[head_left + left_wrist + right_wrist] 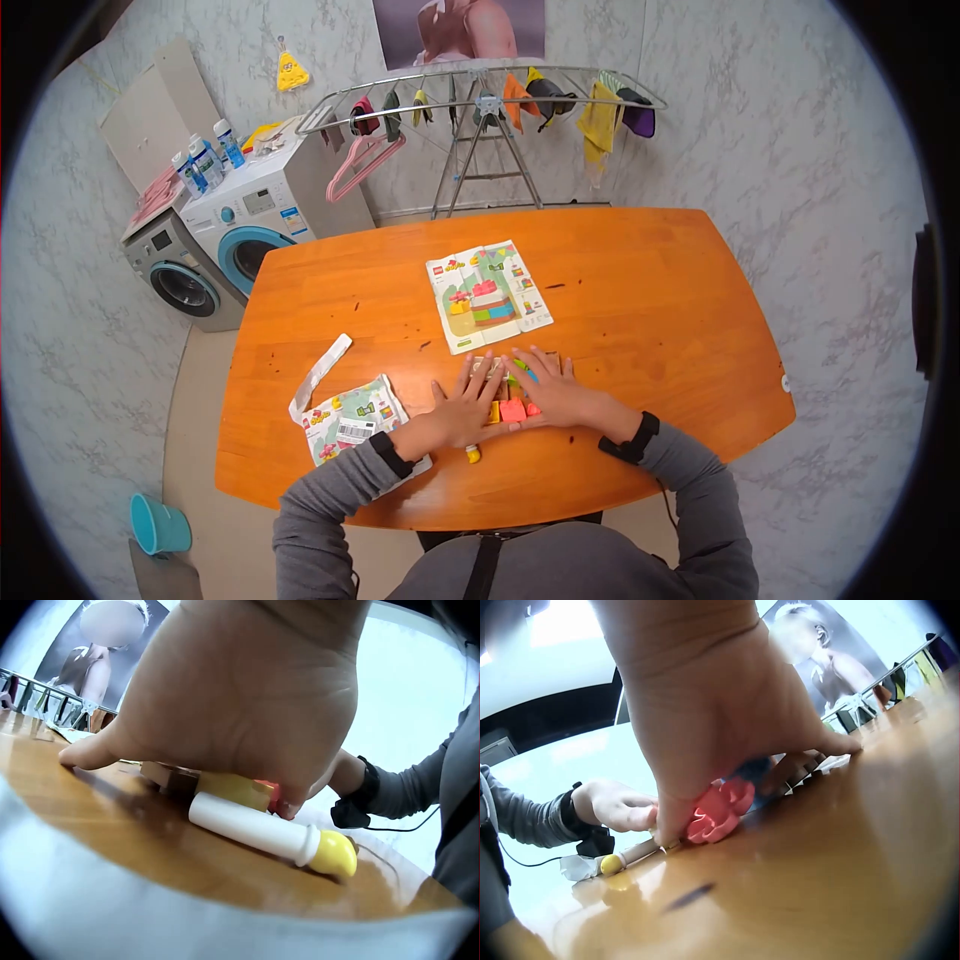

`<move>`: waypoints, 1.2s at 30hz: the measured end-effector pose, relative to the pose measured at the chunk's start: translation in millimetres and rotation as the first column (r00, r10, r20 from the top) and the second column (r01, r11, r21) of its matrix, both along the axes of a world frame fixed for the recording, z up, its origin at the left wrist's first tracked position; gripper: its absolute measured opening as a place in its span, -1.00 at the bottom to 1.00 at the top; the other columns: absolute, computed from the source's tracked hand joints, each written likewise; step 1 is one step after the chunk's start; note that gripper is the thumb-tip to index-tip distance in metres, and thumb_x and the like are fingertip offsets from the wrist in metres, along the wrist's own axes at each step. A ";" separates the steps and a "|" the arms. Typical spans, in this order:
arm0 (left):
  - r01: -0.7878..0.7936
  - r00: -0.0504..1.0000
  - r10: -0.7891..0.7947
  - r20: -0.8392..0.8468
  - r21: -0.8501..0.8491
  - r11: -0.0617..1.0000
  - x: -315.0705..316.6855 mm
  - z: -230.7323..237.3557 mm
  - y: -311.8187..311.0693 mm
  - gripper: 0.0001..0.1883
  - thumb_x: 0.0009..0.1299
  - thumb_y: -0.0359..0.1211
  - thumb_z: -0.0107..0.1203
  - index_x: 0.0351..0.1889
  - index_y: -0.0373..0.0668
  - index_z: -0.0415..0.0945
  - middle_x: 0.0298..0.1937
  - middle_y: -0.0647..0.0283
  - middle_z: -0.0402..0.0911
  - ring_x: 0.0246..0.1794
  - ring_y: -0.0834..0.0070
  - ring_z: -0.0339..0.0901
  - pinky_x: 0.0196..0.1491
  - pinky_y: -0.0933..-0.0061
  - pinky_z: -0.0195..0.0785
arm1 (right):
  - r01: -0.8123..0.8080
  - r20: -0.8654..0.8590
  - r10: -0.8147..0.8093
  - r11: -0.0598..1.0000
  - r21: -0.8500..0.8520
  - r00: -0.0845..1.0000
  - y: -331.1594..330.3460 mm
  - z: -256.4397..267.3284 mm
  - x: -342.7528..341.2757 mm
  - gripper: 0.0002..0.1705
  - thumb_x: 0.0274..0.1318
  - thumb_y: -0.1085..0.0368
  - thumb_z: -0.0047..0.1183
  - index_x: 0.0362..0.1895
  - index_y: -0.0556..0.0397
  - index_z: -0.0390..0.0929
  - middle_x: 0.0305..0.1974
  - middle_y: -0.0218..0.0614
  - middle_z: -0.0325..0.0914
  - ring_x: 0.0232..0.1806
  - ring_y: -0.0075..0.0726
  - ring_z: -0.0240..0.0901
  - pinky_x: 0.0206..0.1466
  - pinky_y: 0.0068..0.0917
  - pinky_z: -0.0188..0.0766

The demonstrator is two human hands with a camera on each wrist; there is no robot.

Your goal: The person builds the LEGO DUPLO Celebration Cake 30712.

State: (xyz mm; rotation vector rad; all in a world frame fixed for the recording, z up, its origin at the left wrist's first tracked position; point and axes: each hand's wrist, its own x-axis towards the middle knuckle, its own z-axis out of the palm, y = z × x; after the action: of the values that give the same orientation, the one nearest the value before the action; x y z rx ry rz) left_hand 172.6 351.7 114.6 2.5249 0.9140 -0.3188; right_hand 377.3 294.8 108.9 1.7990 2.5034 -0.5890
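Observation:
Both hands lie over a cluster of toy building bricks near the table's front edge, fingers spread. My left hand [463, 412] covers the cluster's left side, and my right hand [562, 393] its right side. Between them show a pink brick [512, 410], a yellow brick [494, 411] and bits of green and blue. Under the right palm sits a coral flower-shaped piece [720, 810], with a blue brick [756, 776] behind it. Beside the left thumb lies a white candle-shaped piece [255, 829] with a yellow tip. The hands hide much of the cluster.
An unfolded instruction sheet [488, 295] with brick pictures lies further back on the wooden table [650, 290]. At left are a printed packet [350, 415] and a torn white strip [320, 378]. A drying rack [487, 103] and washing machines [255, 215] stand beyond.

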 end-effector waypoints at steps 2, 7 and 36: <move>-0.018 1.000 0.018 0.004 -0.001 1.000 2.1 -2.6 -1.9 0.16 0.19 0.48 -0.19 0.52 0.01 -0.44 0.57 0.16 -0.55 0.55 0.04 -0.61 0.17 -0.70 -0.27 | 0.004 -0.017 -0.004 1.000 -0.008 1.000 1.4 -8.1 1.7 0.25 -0.06 -0.39 0.11 0.51 -0.16 -0.32 0.49 -0.05 -0.32 0.52 0.27 -0.46 0.28 0.59 -0.22; 0.023 0.999 -0.024 -0.024 -0.013 1.000 0.2 -1.7 0.7 0.21 0.13 0.52 -0.18 0.52 -0.01 -0.42 0.57 0.15 -0.54 0.55 0.05 -0.61 0.18 -0.68 -0.24 | 0.016 -0.033 -0.014 0.999 0.038 0.999 2.4 -13.3 5.6 0.08 0.08 -0.06 0.15 0.50 -0.20 -0.29 0.47 -0.11 -0.20 0.52 0.17 -0.39 0.27 0.58 -0.15; 0.028 0.962 -0.084 0.259 0.215 0.976 -1.8 8.9 30.8 -0.48 0.15 -0.47 0.23 0.12 -0.16 0.42 0.03 0.07 0.46 0.04 0.07 0.42 0.07 0.21 0.38 | 0.424 -0.528 -0.329 0.903 0.066 0.783 -100.4 24.6 -12.5 -0.60 0.20 0.12 0.05 -0.09 0.12 0.24 -0.21 0.07 0.47 -0.19 0.20 0.46 -0.18 -0.08 0.38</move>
State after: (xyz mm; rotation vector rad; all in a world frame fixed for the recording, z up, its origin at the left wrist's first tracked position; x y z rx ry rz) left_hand 170.8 382.6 123.5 2.7023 0.8065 0.1074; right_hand 364.8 194.4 133.5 2.5465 2.5576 -0.9956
